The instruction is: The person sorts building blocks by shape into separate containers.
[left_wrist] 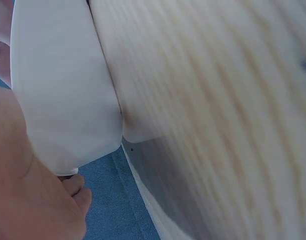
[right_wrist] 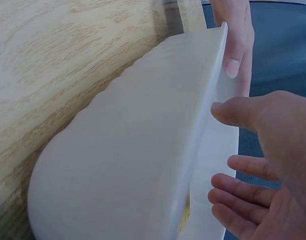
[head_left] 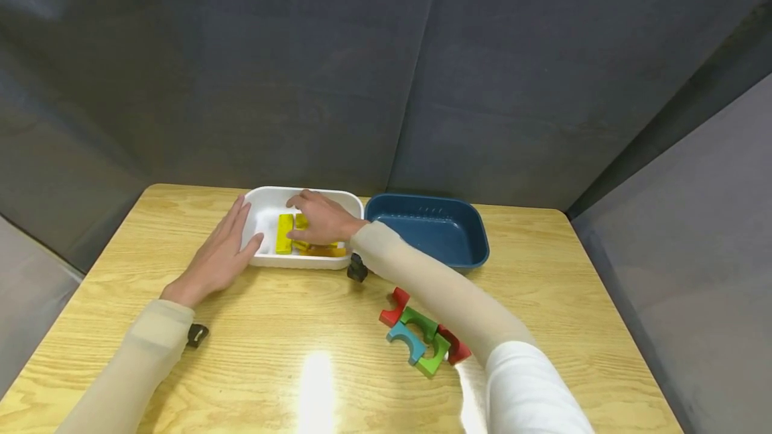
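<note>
Dark grey cloth point(head_left: 289, 86) is hanging behind the wooden table point(head_left: 253, 353); in the head view, a white tray point(head_left: 295, 262) is standing just beside a blue tray point(head_left: 431, 233), and arch-shaped blocks point(head_left: 417, 352) are lying nearer the person. Yellow blocks point(head_left: 284, 234) are lying inside the white tray, looking rigid, probably light and sturdy, perhaps slightly slick, their long sides offering the best pinch. At the tray's left end the left hand point(head_left: 220, 256) is resting with fingers extended, while the right hand point(head_left: 326, 218) is hovering over the blocks, its forearm slanting in from the lower right. In the left wrist view, the left palm is lying close against the tray's wall, fingertips showing past the rim; how firmly it is pressing, I cannot tell. In the right wrist view, the right thumb and fingers are curving loosely apart with nothing between them, and the tray is showing a smooth, stiff-looking wall, likely light enough to slide unless steadied by its rim.
</note>
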`<state>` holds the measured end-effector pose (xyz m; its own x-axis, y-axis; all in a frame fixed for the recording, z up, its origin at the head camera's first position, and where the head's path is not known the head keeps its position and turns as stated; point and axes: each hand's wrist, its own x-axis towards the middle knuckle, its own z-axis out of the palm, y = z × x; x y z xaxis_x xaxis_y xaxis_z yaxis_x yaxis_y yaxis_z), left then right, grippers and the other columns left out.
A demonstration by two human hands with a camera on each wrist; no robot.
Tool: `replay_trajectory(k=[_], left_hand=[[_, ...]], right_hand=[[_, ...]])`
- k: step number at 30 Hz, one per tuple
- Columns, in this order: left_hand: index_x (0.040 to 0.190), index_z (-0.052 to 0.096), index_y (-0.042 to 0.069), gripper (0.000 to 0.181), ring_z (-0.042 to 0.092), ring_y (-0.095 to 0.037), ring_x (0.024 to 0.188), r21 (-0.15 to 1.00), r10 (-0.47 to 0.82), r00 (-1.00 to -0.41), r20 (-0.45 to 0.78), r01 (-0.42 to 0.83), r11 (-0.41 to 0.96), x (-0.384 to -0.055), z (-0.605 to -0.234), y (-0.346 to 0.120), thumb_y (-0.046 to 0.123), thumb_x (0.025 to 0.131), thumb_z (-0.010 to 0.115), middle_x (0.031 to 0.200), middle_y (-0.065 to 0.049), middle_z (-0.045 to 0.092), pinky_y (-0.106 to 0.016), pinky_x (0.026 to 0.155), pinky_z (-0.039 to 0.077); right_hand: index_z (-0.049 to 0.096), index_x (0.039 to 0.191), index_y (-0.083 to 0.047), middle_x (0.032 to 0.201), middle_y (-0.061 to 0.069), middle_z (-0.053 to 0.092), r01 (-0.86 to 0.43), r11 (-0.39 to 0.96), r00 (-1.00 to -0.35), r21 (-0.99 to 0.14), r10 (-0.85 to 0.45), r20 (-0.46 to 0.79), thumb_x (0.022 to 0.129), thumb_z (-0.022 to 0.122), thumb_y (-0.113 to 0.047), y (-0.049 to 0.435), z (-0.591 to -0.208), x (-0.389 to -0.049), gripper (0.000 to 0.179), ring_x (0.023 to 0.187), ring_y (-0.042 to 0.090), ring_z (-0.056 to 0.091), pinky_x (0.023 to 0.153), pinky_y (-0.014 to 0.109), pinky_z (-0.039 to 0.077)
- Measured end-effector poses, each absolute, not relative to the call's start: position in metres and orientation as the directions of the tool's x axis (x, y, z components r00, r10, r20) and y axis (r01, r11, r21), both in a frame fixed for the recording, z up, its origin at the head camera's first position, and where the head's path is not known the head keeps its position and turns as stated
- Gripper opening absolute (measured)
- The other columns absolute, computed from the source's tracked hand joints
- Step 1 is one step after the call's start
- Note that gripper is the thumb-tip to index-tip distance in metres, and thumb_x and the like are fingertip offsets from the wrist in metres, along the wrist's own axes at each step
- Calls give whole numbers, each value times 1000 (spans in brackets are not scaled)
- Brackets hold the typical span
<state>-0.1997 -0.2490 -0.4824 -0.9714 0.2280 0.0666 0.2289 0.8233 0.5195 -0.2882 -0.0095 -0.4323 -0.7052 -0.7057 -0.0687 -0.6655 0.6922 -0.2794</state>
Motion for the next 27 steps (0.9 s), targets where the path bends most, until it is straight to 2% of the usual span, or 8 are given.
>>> replay_trajectory(k=[16, 27], left_hand=[[172, 4, 2, 82, 6, -45, 164, 520, 234, -969, 74, 238, 820, -201, -482, -249, 50, 114, 38, 180, -7, -15, -69, 128, 16], [172, 4, 2, 82, 6, -45, 164, 514, 234, -969, 80, 241, 823, -202, -485, -251, 51, 114, 37, 180, -6, -15, -69, 128, 16]], right_hand=[[58, 154, -15, 151, 6, 57, -656, 691, -705, -304, -705, -79, 100, 76, -43, 3, -421, -272, 64, 126, 17, 55, 115, 36, 50], [61, 151, -13, 147, 6, 60, -683, 666, -691, -298, -722, -32, 98, 79, -42, 14, -419, -259, 64, 122, 17, 57, 112, 32, 52]])
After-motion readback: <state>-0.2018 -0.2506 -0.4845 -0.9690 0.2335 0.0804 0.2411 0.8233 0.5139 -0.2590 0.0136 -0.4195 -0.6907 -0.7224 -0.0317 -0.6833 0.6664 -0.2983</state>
